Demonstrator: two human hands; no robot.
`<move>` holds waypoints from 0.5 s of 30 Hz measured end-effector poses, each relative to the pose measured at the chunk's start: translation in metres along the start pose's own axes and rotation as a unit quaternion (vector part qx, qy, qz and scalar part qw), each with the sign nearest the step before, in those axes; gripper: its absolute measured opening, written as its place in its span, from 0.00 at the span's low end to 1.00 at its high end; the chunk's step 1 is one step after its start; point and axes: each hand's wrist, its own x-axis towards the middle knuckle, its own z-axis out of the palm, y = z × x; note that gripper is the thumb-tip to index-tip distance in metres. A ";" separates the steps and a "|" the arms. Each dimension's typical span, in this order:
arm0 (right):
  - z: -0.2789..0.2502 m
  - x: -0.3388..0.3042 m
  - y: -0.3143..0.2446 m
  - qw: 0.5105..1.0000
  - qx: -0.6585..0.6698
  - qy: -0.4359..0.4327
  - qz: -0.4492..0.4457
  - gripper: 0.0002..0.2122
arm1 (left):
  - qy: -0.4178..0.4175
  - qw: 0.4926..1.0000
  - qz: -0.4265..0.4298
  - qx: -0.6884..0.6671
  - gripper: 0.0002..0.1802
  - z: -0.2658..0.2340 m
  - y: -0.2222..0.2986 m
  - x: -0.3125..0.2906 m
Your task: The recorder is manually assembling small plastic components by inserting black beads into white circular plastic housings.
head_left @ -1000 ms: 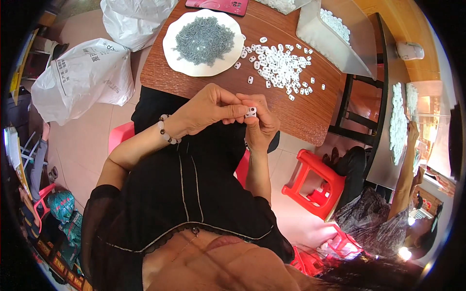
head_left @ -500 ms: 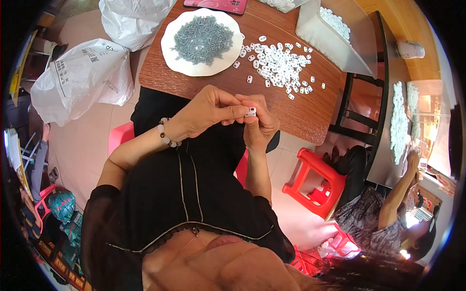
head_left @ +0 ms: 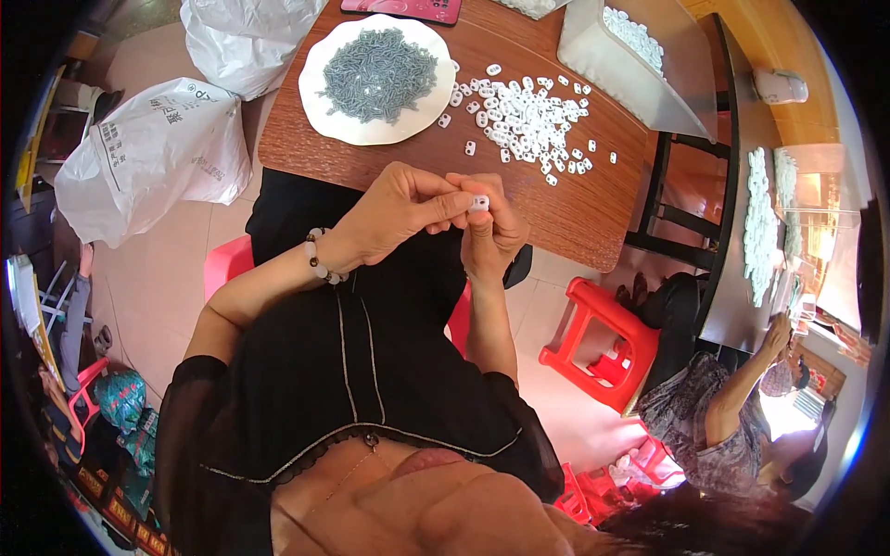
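Note:
A small white plastic piece with dark openings is pinched between the thumb and fingers of my right hand, just off the table's near edge. My left hand is closed beside it, its thumb tip against the piece; anything inside that pinch is hidden. Beyond my hands, many similar white two-holed pieces lie in a loose pile on the brown wooden table. Left of the pile stands a white scalloped plate heaped with small grey screw-like pieces.
A pink phone lies at the far edge. At the back right, a translucent bin holds more white pieces. White sacks stand on the left. On the right are a red stool and a co-worker's arm at another table.
My hands stay together, and the white piece has tilted slightly between my fingers. The view has shifted a little. The co-worker's arm on the right has moved slightly.

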 end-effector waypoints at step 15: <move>-0.019 0.007 0.015 0.996 0.023 -0.084 0.019 0.26 | 0.012 1.000 0.008 0.023 0.13 -0.009 -0.014 0.008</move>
